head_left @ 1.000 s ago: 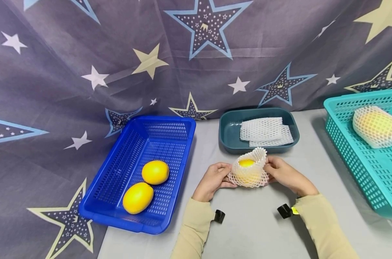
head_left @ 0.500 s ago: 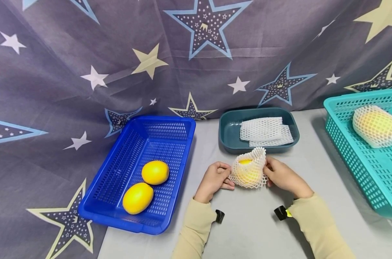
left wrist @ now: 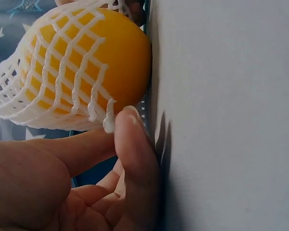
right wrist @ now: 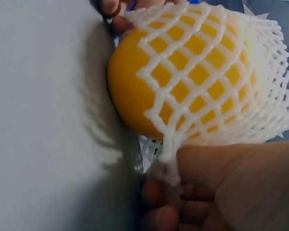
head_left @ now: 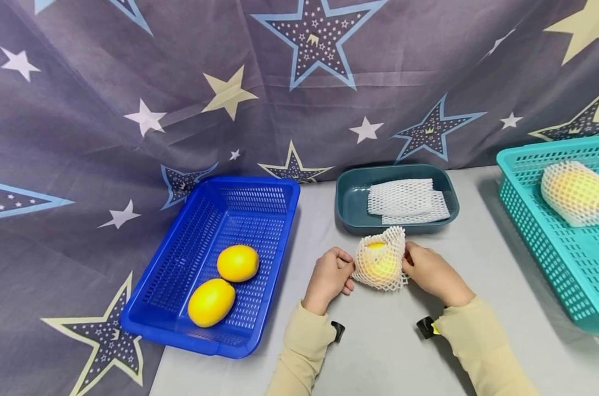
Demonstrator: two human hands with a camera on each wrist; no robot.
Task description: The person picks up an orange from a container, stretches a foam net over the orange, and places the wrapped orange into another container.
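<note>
A yellow oval fruit [left wrist: 127, 57] stands on the table, partly covered by a white foam net sleeve [right wrist: 197, 72]. The fruit's lower end is bare, and some yellow shows through the sleeve's upper opening in the head view. My left hand [head_left: 330, 276] pinches the sleeve's lower edge on the left between thumb and finger. On the other side, my right hand [head_left: 432, 270] pinches a gathered bit of the sleeve's edge; its fingertips are partly hidden behind the mesh.
At left, a blue basket [head_left: 274, 264] holds two yellow fruits [head_left: 237, 263]. Behind the hands, a dark teal tray [head_left: 351, 203] bears flat foam sleeves [head_left: 400, 197]. The turquoise basket [head_left: 532, 242] at right contains a sleeved fruit [head_left: 578, 192]. A star-patterned cloth [head_left: 304, 121] hangs behind.
The sleeve's flared lower edge has drawn in around the fruit, and its upper opening looks narrower. My right hand has shifted slightly left; my left fingers have spread a little from the fruit's base.
</note>
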